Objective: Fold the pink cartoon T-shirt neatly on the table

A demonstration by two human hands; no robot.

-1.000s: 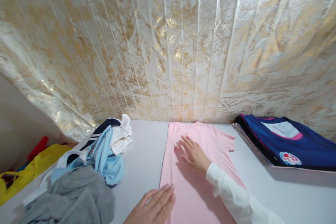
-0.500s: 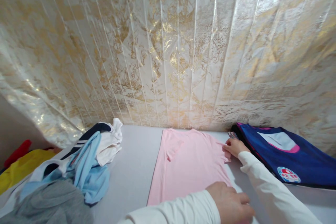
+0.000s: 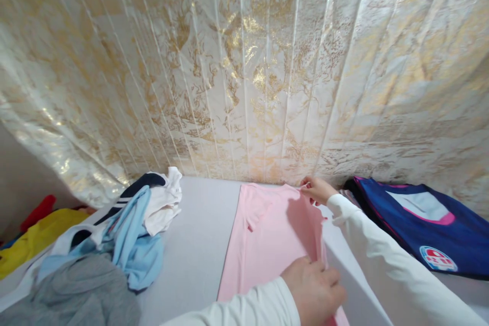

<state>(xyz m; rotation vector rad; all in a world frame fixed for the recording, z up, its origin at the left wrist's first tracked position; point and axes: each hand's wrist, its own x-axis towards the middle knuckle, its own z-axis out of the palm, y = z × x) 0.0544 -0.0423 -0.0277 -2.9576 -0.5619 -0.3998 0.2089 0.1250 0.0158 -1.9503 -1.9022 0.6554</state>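
Pink shirt reaches the table's far edge; the right hand pinches its shoulder, the left hand grips its side (slightly raised).

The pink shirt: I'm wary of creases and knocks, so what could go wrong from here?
The pink shirt has its right edge raised between the left hand and right hand; if either loses it, that edge might drop crooked.
The short sleeve folded onto the shirt could bunch.
The right arm's white sleeve looks close to the folded navy garment and might nudge it.
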